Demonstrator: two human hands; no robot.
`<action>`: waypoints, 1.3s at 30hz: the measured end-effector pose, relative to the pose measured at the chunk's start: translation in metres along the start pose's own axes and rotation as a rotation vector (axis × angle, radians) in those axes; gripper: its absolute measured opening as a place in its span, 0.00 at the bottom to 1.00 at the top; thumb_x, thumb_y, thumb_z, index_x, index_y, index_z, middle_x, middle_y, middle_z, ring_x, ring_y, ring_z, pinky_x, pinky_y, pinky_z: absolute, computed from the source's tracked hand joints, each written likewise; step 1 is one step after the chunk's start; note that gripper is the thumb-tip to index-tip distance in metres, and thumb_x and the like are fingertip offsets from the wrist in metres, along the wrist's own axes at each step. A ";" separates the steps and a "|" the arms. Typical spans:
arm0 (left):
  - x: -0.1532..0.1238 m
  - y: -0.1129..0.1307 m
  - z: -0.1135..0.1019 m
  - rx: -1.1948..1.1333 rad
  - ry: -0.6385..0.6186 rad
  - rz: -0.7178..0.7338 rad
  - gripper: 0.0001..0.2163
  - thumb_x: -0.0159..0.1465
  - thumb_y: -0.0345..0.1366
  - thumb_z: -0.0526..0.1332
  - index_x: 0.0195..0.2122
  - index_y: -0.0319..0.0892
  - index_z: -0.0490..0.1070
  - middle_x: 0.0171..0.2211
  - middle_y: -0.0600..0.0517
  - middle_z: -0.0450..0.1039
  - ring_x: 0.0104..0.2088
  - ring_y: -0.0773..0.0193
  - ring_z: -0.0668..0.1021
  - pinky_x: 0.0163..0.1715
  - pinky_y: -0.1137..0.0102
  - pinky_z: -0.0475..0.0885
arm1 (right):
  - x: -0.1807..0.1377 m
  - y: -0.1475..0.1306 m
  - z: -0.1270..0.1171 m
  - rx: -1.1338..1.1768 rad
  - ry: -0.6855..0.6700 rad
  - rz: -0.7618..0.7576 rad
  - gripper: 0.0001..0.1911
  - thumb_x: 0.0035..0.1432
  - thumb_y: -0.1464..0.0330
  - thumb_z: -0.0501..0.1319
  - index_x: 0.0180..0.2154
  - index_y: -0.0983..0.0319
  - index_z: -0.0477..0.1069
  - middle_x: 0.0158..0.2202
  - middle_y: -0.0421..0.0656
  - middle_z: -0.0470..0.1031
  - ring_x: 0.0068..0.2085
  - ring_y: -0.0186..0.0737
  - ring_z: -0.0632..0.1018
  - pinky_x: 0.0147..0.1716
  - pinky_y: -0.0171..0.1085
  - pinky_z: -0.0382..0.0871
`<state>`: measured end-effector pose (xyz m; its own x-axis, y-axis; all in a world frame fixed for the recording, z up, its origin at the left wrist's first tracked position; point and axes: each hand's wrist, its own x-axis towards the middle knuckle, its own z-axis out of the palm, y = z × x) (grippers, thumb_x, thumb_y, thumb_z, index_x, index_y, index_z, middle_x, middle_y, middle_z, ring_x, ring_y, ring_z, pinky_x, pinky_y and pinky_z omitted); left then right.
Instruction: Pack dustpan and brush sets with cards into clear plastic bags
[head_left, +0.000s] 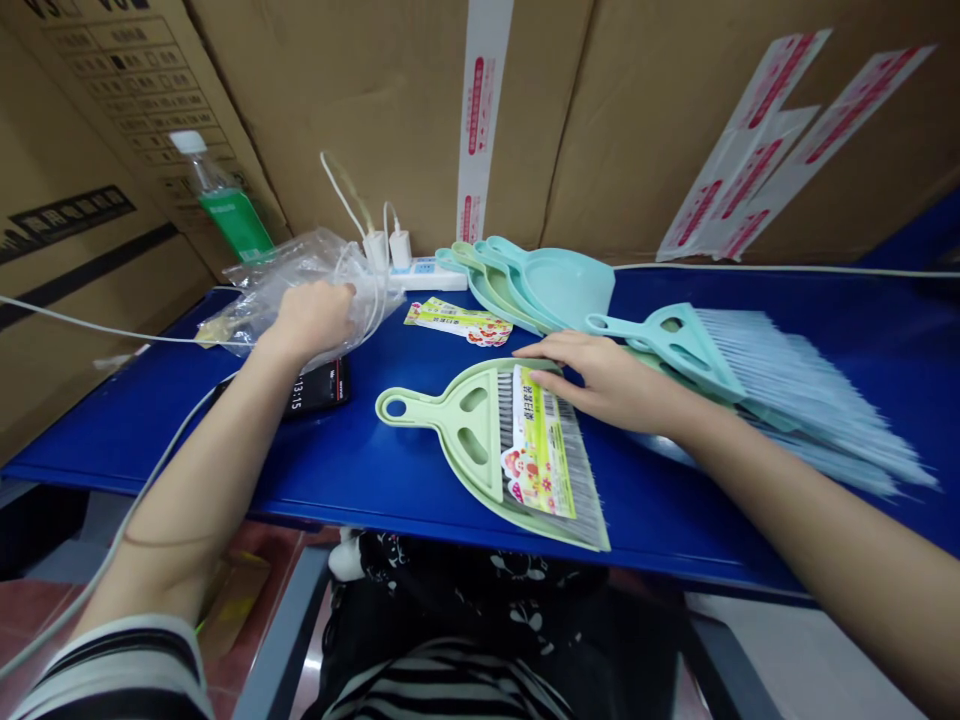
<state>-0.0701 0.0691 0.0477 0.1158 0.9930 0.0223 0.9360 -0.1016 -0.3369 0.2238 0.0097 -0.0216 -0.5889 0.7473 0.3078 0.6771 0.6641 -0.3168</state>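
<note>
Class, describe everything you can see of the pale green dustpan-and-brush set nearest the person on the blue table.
The set looks like plastic, its brush nested in the dustpan. The stacked handles point left, ending in a ring; the brush has two rounded cutouts. Grey bristles point right, partly under a printed yellow card. It lies flat near the front edge of the table, the right hand at its far edge.

The left hand (316, 312) hides part of the crumpled clear plastic (259, 290).
</note>
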 end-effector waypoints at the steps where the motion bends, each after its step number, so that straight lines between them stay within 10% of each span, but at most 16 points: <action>1: 0.000 0.001 -0.001 0.000 0.010 -0.016 0.20 0.62 0.31 0.53 0.54 0.36 0.72 0.47 0.35 0.77 0.50 0.42 0.78 0.46 0.57 0.72 | 0.000 0.000 0.000 0.002 -0.002 0.000 0.19 0.65 0.62 0.50 0.49 0.60 0.74 0.46 0.49 0.79 0.48 0.48 0.77 0.47 0.50 0.72; 20: -0.046 0.024 -0.026 -0.139 0.603 0.044 0.21 0.62 0.29 0.49 0.55 0.40 0.69 0.49 0.41 0.71 0.45 0.52 0.76 0.38 0.64 0.71 | 0.007 0.000 0.013 0.042 0.066 0.086 0.12 0.63 0.64 0.51 0.35 0.59 0.72 0.33 0.47 0.76 0.38 0.47 0.76 0.40 0.47 0.70; 39: -0.026 0.016 -0.003 -0.255 0.553 0.910 0.14 0.63 0.25 0.52 0.35 0.43 0.78 0.43 0.48 0.75 0.42 0.60 0.75 0.38 0.67 0.70 | 0.005 -0.007 -0.010 0.108 -0.007 0.272 0.09 0.61 0.64 0.47 0.31 0.56 0.61 0.25 0.41 0.70 0.25 0.39 0.70 0.27 0.38 0.61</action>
<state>-0.0572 0.0414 0.0444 0.8723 0.3824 0.3046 0.4584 -0.8565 -0.2375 0.2209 0.0084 -0.0091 -0.3952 0.8983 0.1922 0.7598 0.4372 -0.4812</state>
